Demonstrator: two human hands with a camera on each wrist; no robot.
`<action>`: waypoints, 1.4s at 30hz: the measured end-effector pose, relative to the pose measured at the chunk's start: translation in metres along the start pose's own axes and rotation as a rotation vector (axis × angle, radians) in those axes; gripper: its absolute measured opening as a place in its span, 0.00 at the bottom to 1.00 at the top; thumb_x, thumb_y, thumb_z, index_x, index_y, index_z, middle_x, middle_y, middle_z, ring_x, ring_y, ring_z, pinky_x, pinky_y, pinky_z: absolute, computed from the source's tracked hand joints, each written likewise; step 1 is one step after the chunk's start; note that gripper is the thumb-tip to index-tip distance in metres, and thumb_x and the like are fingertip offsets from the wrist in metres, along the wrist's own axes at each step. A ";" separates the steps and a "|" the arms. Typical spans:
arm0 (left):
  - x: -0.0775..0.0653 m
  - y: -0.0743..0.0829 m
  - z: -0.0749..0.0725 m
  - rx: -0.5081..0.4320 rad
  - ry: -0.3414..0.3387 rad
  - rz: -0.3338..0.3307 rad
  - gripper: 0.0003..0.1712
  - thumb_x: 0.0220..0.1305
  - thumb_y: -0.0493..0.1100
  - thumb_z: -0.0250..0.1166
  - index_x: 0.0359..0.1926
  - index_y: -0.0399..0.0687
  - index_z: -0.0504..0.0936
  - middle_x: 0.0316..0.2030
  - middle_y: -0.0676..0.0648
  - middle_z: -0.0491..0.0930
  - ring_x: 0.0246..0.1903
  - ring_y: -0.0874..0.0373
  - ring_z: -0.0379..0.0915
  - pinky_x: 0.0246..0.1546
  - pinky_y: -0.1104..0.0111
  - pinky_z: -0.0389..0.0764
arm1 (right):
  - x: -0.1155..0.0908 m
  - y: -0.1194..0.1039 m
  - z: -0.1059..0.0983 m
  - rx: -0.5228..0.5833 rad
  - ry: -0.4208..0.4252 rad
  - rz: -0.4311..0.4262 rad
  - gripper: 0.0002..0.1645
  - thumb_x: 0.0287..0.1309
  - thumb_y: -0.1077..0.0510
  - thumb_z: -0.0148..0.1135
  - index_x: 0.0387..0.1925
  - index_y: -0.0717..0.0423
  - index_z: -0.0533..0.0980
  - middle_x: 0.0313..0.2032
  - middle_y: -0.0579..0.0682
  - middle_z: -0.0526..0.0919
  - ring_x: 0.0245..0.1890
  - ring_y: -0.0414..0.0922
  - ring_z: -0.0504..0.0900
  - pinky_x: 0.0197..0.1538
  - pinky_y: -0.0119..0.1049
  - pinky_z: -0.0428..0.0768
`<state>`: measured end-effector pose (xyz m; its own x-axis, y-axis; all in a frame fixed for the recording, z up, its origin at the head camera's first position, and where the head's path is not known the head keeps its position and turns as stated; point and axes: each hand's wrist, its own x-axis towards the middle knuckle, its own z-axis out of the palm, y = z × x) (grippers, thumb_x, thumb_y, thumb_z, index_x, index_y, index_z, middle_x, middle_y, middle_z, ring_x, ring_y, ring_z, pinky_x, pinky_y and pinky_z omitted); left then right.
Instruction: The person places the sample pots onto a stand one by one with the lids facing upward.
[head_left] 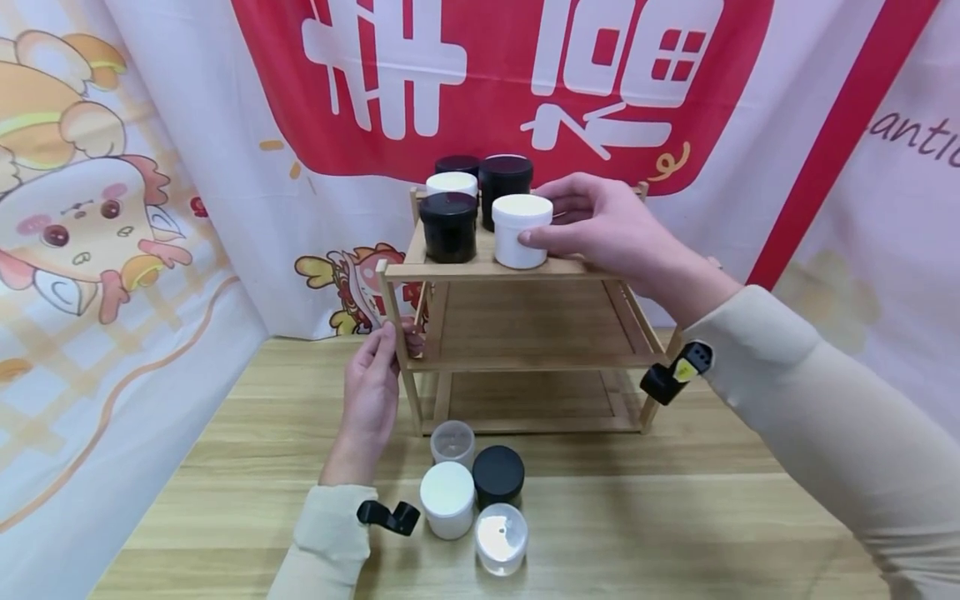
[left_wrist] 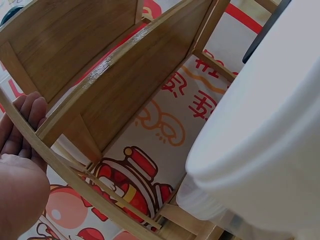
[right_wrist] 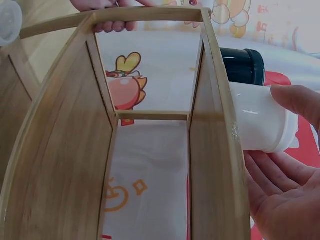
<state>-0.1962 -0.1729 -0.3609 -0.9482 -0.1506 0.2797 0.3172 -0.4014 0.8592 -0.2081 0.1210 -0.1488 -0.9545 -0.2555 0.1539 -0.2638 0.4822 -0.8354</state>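
My right hand holds a white lidded jar at the front edge of the top board of a wooden three-tier rack. In the right wrist view the thumb lies along one side of this jar and the fingers reach round the other. To its left stands a black jar, with another white jar and two more black ones behind. My left hand grips the rack's front left post, its fingers partly hidden behind the wood.
On the table before the rack stand a clear tub, a white jar, a black-lidded jar and a clear jar. Printed cloth hangs behind and at the left. The lower boards bear no jars.
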 end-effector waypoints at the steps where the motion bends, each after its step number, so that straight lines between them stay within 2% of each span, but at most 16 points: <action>1: 0.000 0.000 -0.001 0.002 0.003 -0.003 0.26 0.84 0.52 0.58 0.64 0.34 0.78 0.57 0.47 0.83 0.55 0.59 0.79 0.71 0.66 0.73 | 0.001 0.000 0.001 0.004 0.001 0.005 0.45 0.59 0.43 0.81 0.73 0.45 0.71 0.67 0.50 0.79 0.64 0.49 0.81 0.68 0.48 0.84; 8: 0.000 0.001 -0.002 0.014 -0.004 -0.008 0.27 0.84 0.52 0.57 0.65 0.32 0.76 0.52 0.53 0.83 0.56 0.58 0.78 0.72 0.66 0.72 | 0.005 0.000 0.007 -0.068 0.054 0.043 0.47 0.56 0.37 0.81 0.73 0.40 0.71 0.68 0.47 0.79 0.65 0.48 0.79 0.71 0.52 0.79; 11: 0.000 0.001 -0.002 0.013 -0.006 -0.004 0.20 0.84 0.52 0.57 0.60 0.42 0.83 0.50 0.54 0.84 0.55 0.59 0.79 0.71 0.66 0.72 | 0.007 0.001 0.010 -0.079 0.067 0.035 0.48 0.55 0.35 0.81 0.73 0.39 0.70 0.68 0.46 0.79 0.64 0.47 0.79 0.71 0.51 0.80; 15: 0.000 0.001 -0.003 0.006 -0.010 0.001 0.13 0.84 0.52 0.57 0.51 0.56 0.87 0.50 0.54 0.84 0.54 0.59 0.79 0.70 0.66 0.73 | 0.013 0.001 0.014 -0.028 0.068 0.018 0.48 0.57 0.39 0.81 0.74 0.43 0.70 0.69 0.47 0.79 0.65 0.47 0.80 0.71 0.48 0.79; 19: 0.001 -0.001 -0.004 -0.014 -0.009 0.003 0.13 0.84 0.50 0.58 0.51 0.53 0.86 0.54 0.50 0.85 0.56 0.59 0.80 0.71 0.67 0.73 | 0.017 0.001 0.017 0.000 0.074 0.022 0.47 0.58 0.42 0.81 0.74 0.44 0.70 0.69 0.48 0.78 0.66 0.47 0.80 0.72 0.46 0.79; 23: 0.001 -0.001 -0.004 -0.014 -0.010 0.002 0.12 0.84 0.50 0.58 0.49 0.53 0.86 0.55 0.51 0.84 0.59 0.58 0.78 0.73 0.67 0.72 | 0.018 0.002 0.018 -0.011 0.075 0.038 0.47 0.59 0.41 0.80 0.75 0.45 0.69 0.70 0.50 0.78 0.67 0.48 0.79 0.73 0.49 0.78; 26: 0.001 0.000 -0.005 -0.007 -0.014 0.003 0.12 0.84 0.50 0.57 0.49 0.55 0.86 0.54 0.53 0.84 0.58 0.59 0.78 0.73 0.67 0.71 | 0.018 0.002 0.019 -0.031 0.072 0.048 0.48 0.59 0.40 0.79 0.76 0.45 0.68 0.69 0.50 0.78 0.67 0.49 0.78 0.73 0.50 0.78; 31: 0.002 -0.001 -0.004 -0.016 -0.012 0.008 0.12 0.85 0.49 0.57 0.49 0.55 0.86 0.54 0.51 0.84 0.55 0.59 0.80 0.72 0.66 0.72 | 0.019 0.003 0.020 -0.031 0.070 0.053 0.47 0.59 0.40 0.79 0.75 0.45 0.69 0.69 0.50 0.78 0.67 0.49 0.78 0.72 0.50 0.78; 33: 0.002 -0.002 -0.003 -0.011 -0.013 0.008 0.13 0.84 0.50 0.57 0.51 0.53 0.86 0.52 0.51 0.85 0.54 0.59 0.80 0.71 0.66 0.73 | 0.019 0.003 0.020 -0.023 0.069 0.056 0.47 0.59 0.40 0.79 0.75 0.45 0.69 0.69 0.50 0.78 0.67 0.49 0.78 0.72 0.50 0.78; 38: 0.001 0.000 -0.004 0.008 -0.017 0.014 0.21 0.84 0.52 0.57 0.60 0.38 0.81 0.48 0.53 0.85 0.53 0.58 0.80 0.69 0.66 0.74 | 0.020 0.001 0.022 -0.021 0.069 0.071 0.48 0.57 0.39 0.80 0.75 0.44 0.69 0.69 0.49 0.78 0.67 0.48 0.78 0.72 0.49 0.78; 40: 0.001 0.001 -0.004 0.012 -0.017 0.011 0.22 0.84 0.52 0.57 0.60 0.37 0.81 0.47 0.53 0.85 0.53 0.58 0.80 0.69 0.66 0.74 | 0.020 0.001 0.022 -0.014 0.069 0.073 0.48 0.58 0.39 0.80 0.75 0.44 0.70 0.69 0.49 0.78 0.67 0.49 0.77 0.72 0.50 0.78; 42: 0.001 0.001 -0.004 0.016 -0.018 0.008 0.20 0.84 0.52 0.57 0.57 0.42 0.83 0.47 0.53 0.85 0.53 0.58 0.80 0.68 0.66 0.74 | 0.021 0.001 0.022 -0.009 0.071 0.073 0.47 0.59 0.40 0.80 0.74 0.44 0.70 0.69 0.50 0.78 0.67 0.49 0.77 0.71 0.51 0.78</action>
<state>-0.1965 -0.1768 -0.3615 -0.9458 -0.1377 0.2941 0.3247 -0.3859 0.8635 -0.2249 0.0979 -0.1581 -0.9785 -0.1599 0.1303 -0.1945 0.5048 -0.8410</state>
